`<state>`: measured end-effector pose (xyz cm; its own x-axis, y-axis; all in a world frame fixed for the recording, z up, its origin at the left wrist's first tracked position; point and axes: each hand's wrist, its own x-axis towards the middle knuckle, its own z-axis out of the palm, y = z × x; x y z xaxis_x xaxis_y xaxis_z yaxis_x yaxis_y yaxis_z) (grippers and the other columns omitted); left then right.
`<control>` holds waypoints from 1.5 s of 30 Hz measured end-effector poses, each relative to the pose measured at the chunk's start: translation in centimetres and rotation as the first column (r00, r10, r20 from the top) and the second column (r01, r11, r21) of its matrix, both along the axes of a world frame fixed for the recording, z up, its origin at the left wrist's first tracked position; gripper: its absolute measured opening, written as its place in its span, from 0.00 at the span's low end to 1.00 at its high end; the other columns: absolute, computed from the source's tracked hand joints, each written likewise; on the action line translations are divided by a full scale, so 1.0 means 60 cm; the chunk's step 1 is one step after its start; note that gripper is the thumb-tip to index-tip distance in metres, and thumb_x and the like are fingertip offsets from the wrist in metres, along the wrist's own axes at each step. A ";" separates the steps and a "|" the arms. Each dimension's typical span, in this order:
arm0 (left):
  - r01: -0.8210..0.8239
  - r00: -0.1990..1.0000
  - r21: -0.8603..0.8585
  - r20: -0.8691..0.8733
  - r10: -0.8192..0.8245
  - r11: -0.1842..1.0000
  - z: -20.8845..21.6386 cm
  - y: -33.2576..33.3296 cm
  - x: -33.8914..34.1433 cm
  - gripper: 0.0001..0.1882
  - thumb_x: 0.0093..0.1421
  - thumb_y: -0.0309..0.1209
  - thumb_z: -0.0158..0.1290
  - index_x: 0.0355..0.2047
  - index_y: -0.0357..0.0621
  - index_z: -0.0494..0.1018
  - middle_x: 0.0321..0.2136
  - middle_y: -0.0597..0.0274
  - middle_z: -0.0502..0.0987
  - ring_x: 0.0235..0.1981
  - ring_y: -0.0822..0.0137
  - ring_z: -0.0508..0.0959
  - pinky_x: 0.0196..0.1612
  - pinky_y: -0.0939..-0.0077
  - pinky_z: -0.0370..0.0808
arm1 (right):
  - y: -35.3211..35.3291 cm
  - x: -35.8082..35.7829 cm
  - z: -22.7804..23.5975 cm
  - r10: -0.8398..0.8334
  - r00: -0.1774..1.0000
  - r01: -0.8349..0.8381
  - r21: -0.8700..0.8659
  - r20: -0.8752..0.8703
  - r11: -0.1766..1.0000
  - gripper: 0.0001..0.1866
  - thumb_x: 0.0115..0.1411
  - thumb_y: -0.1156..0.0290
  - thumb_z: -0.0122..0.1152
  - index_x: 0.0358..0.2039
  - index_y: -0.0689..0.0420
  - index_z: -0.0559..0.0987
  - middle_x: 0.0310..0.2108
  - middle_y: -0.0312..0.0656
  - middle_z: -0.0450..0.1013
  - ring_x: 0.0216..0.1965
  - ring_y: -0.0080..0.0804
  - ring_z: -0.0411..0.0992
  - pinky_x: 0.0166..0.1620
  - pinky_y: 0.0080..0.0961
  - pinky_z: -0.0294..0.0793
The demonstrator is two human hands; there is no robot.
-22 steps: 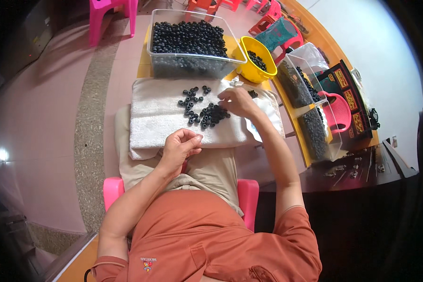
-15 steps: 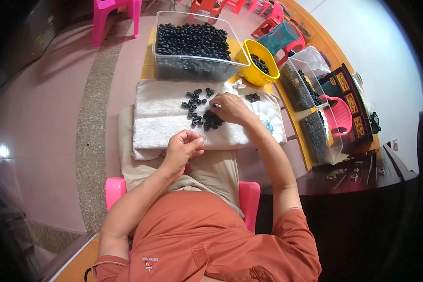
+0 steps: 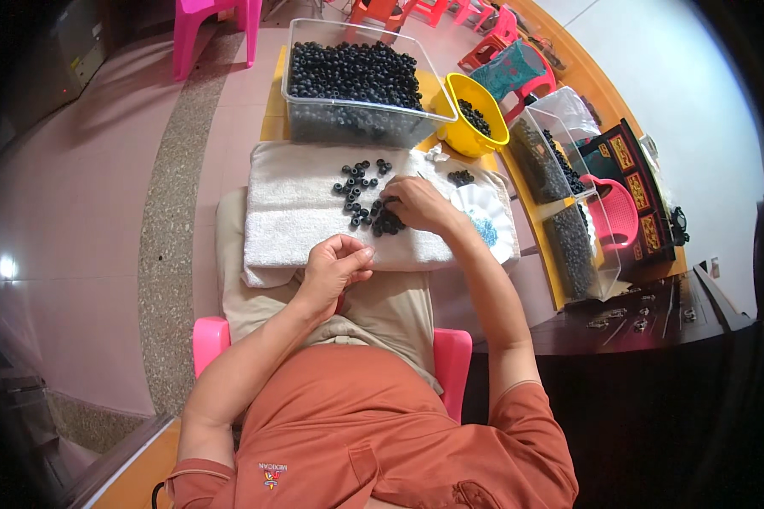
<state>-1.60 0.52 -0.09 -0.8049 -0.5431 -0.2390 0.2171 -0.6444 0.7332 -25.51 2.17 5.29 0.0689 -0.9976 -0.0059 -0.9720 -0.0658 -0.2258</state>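
Dark round beads with holes [image 3: 355, 193] lie loose on a folded white towel [image 3: 284, 229], with a denser bead pile [image 3: 388, 224] at their near right. Over that pile is my right hand [image 3: 422, 205], fingers bent and closed, their tips down among the beads. A short thin dark sliver shows by its knuckles; what the fingers hold is hidden. Nearer to me, at the towel's front edge, my left hand [image 3: 338, 267] is closed in a pinch, thumb against forefinger. Anything between those fingertips is too small to make out.
A clear bin [image 3: 361, 127] full of dark beads stands beyond the towel, beside a yellow basket [image 3: 463, 137] with more. On the towel's right are a small dark bead cluster [image 3: 460, 177] and a white fluted dish [image 3: 502, 229] with tiny blue bits. Clear containers [image 3: 560, 199] stand farther right.
My right hand has shifted slightly right and down, uncovering more of the fluted dish. My left hand keeps its pinch in nearly the same place. The whole view has shifted a little.
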 end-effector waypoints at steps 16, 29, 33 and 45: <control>-0.008 1.000 0.039 0.003 0.008 0.999 0.002 0.000 -0.002 0.04 0.61 0.27 0.57 0.33 0.43 0.73 0.29 0.66 0.77 0.29 0.79 0.77 0.34 0.85 0.78 | 0.008 -0.008 -0.010 -0.043 0.997 0.050 -0.096 0.067 0.994 0.12 0.50 0.77 0.59 0.37 0.62 0.81 0.35 0.52 0.77 0.41 0.51 0.74 0.47 0.38 0.72; -0.016 0.999 0.075 -0.043 0.019 0.997 0.006 0.001 0.000 0.05 0.61 0.26 0.56 0.36 0.43 0.72 0.31 0.66 0.78 0.30 0.77 0.77 0.36 0.82 0.79 | 0.084 0.085 -0.001 0.061 0.897 0.097 -0.328 0.439 0.940 0.13 0.47 0.80 0.69 0.35 0.62 0.78 0.32 0.44 0.75 0.33 0.32 0.76 0.35 0.25 0.76; 0.038 0.991 0.116 -0.132 -0.022 0.993 0.015 0.001 0.001 0.07 0.60 0.25 0.56 0.38 0.42 0.71 0.33 0.65 0.77 0.32 0.75 0.78 0.39 0.77 0.79 | 0.111 0.128 -0.010 0.084 0.819 0.106 -0.294 0.567 0.950 0.14 0.46 0.80 0.70 0.34 0.60 0.77 0.30 0.41 0.73 0.31 0.31 0.76 0.33 0.26 0.75; 0.163 0.971 0.052 -0.188 -0.151 0.985 0.015 0.001 0.004 0.07 0.59 0.21 0.55 0.37 0.39 0.70 0.34 0.59 0.78 0.34 0.69 0.80 0.39 0.75 0.80 | 0.143 0.150 -0.003 0.122 0.780 0.127 -0.346 0.614 0.929 0.18 0.46 0.79 0.71 0.37 0.61 0.75 0.33 0.42 0.74 0.33 0.29 0.75 0.36 0.23 0.75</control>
